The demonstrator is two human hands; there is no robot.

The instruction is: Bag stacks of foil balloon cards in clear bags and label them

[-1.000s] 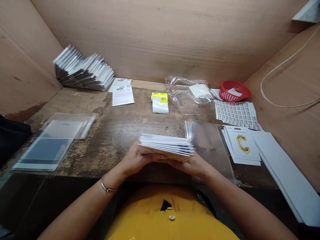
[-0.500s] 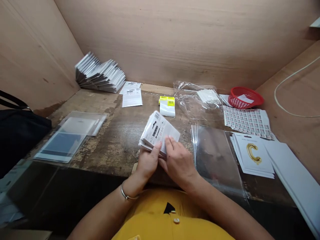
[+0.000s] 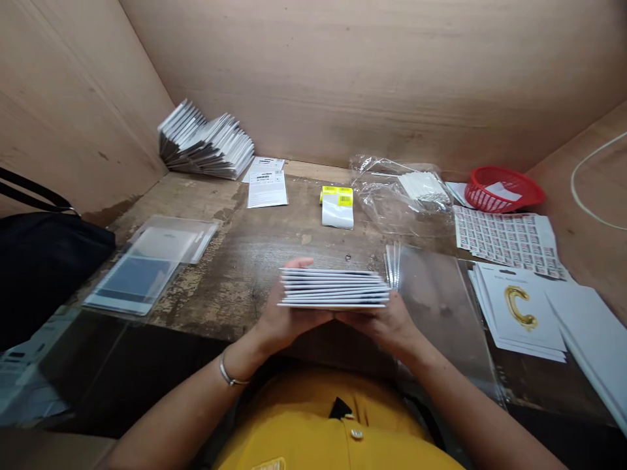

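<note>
A stack of white cards (image 3: pixel 335 288) lies flat across both palms, just above the near edge of the worn wooden bench (image 3: pixel 255 261). The left hand (image 3: pixel 289 312) cradles the left end from beneath, its fingers (image 3: pixel 296 263) showing just past the far edge of the stack. The right hand (image 3: pixel 377 323) supports the right end, with its fingers hidden under the cards. Neither hand presses down from above, so the hold is a shallow cradle rather than a firm pinch.

The cards appear loose, with nothing binding them. A tilt of the palms or uneven pressure between the hands could fan them out or send them sliding off the right end. They would then land on the clear plastic sleeves (image 3: pixel 441 307) lying just beside the right hand.

Beyond those sleeves are a pile of cards printed with a gold letter C (image 3: pixel 519 310) and a sheet of small labels (image 3: pixel 507 240). A red basket (image 3: pixel 502 192) stands at the far right. Toward the far left, a leaning row of packaged cards (image 3: pixel 206 147) rests against the wall.
</note>
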